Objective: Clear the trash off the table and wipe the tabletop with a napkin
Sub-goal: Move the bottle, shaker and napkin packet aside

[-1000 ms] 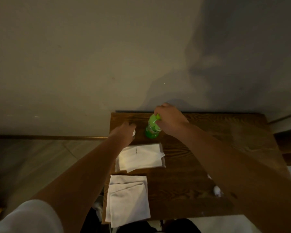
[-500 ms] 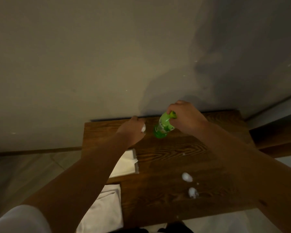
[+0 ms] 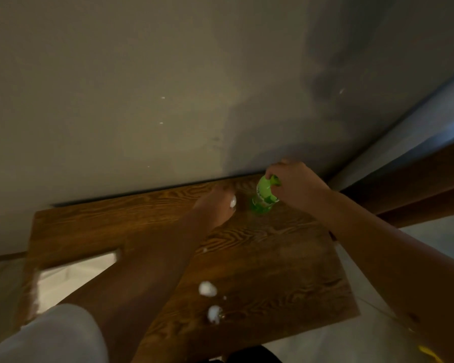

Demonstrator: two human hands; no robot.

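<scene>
My right hand clamped around top of green plastic bottle, bottle upright on far edge of wooden table, close to wall. My left hand just beside bottle, fingers curled around small white paper wad. Two more crumpled white wads lie on near part of tabletop, close together. White napkin at table's left edge, partly hidden under my left forearm, blurred.

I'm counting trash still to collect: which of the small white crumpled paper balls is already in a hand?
The small white crumpled paper ball at the far edge, gripped in the left hand. The other two white balls lie loose on the brown wooden table near the front.
</scene>
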